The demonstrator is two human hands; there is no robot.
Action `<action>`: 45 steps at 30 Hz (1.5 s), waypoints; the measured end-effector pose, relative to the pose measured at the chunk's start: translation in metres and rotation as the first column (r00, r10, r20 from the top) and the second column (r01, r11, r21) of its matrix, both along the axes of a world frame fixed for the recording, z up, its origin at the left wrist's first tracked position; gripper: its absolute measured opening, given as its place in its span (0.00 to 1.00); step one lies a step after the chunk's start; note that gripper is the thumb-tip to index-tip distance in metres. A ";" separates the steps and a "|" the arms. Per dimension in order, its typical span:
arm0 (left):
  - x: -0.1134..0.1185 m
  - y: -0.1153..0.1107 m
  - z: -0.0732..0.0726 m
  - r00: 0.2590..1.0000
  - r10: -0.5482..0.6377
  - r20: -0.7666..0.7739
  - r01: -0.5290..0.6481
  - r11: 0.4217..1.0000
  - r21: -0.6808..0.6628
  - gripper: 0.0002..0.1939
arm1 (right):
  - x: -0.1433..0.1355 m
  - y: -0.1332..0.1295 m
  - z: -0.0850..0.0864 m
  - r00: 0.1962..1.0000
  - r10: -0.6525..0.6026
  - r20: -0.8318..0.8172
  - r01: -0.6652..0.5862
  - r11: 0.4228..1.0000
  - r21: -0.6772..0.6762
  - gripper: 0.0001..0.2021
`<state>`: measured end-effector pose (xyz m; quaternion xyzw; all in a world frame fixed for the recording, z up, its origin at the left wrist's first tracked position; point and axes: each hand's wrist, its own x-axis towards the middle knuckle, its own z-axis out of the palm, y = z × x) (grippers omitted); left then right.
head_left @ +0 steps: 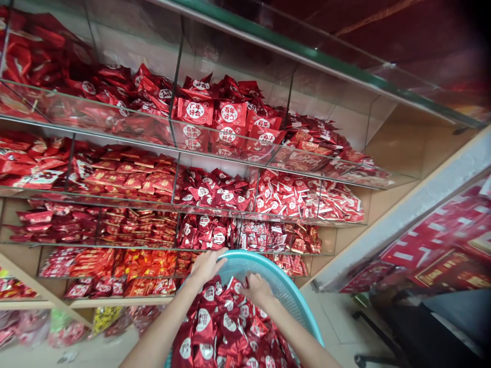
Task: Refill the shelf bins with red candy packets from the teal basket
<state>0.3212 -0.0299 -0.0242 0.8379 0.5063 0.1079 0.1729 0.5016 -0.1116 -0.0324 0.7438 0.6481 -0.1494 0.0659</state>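
Note:
A turquoise plastic basket (pixel 303 301) at the bottom centre holds many red packets with white printed labels (pixel 230 323). At the basket's far rim is my left hand (pixel 207 266), its fingers stretched out over the edge near the lowest shelves. My right hand (pixel 258 289) is inside the basket at the far side of the packets, its fingers curled beside a packet's corner. Whether those fingers grip a packet is too small to tell.
Glass-fronted shelves (pixel 222 204) with dividers hold red and orange packets ahead. Bagged goods (pixel 107 319) lie below at the left. A black chair base (pixel 378 337) and red boxes (pixel 452 266) are at the right.

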 end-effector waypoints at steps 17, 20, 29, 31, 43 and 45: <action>0.000 -0.002 0.006 1.000 -0.004 0.000 0.004 1.000 -0.023 0.23 | 0.019 0.013 0.127 0.999 0.018 0.030 -0.025 0.962 0.273 0.21; -0.001 -0.001 0.002 1.000 -0.006 0.022 0.006 1.000 -0.010 0.23 | 0.040 0.027 0.186 0.999 0.008 0.040 -0.025 0.890 0.456 0.20; -0.001 0.001 -0.003 1.000 0.017 0.014 -0.017 1.000 -0.017 0.23 | 0.108 0.081 0.219 0.976 -0.180 0.120 0.055 0.744 0.666 0.17; -0.001 0.002 -0.005 1.000 0.012 0.020 -0.012 1.000 -0.001 0.23 | 0.110 0.086 0.213 0.978 -0.170 0.119 0.053 0.761 0.647 0.17; -0.002 0.003 -0.009 0.999 0.003 0.036 -0.004 1.000 0.027 0.23 | 0.106 0.090 0.206 0.972 -0.193 0.132 0.068 0.774 0.630 0.15; -0.002 0.002 -0.008 0.999 0.004 0.032 -0.005 1.000 0.021 0.23 | 0.107 0.092 0.205 0.974 -0.185 0.131 0.058 0.765 0.642 0.14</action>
